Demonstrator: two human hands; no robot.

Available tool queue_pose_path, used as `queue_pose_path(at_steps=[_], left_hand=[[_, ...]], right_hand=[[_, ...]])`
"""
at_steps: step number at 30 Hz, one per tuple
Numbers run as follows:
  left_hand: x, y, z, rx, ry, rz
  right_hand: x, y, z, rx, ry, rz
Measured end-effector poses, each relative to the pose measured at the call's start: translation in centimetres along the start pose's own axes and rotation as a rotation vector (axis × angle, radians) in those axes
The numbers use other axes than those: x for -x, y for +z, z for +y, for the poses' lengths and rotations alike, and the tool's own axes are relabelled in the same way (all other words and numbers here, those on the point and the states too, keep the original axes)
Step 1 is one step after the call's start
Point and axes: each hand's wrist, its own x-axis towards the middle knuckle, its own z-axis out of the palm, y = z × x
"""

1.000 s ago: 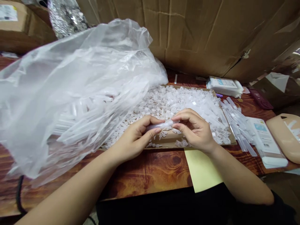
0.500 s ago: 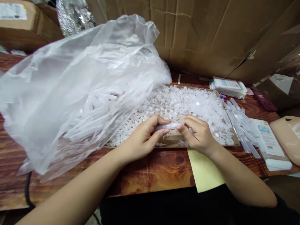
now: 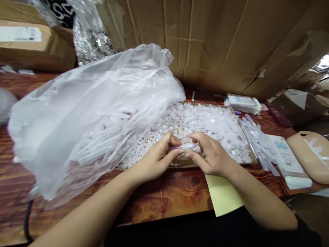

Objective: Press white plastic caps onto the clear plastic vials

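Above the cardboard tray (image 3: 187,164), the right hand (image 3: 214,156) has parted its fingers, apparently leaving the plastic tube (image 3: 185,146) pinched by the left hand (image 3: 156,157) alone.

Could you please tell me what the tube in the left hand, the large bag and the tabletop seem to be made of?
The tube in the left hand looks like smooth plastic, pale and apparently translucent. The large bag seems thin plastic film: wrinkled, shiny, with pieces showing through. The tabletop shows slightly glossy brown wood grain, but could be real wood or printed laminate.
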Motion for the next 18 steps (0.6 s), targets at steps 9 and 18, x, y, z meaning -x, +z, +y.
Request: queue_pose_path(at_steps=[9, 18], left_hand=[[0.8, 1.1, 0.3, -0.4, 0.293, -0.008], [-0.8, -3.5, 1.1, -0.895, -0.157, 0.29]], right_hand=[[-0.4, 0.1, -0.6, -0.695, 0.565, -0.229], [0.5, -5.4, 3.0, 0.297, 0.423, 0.373]])
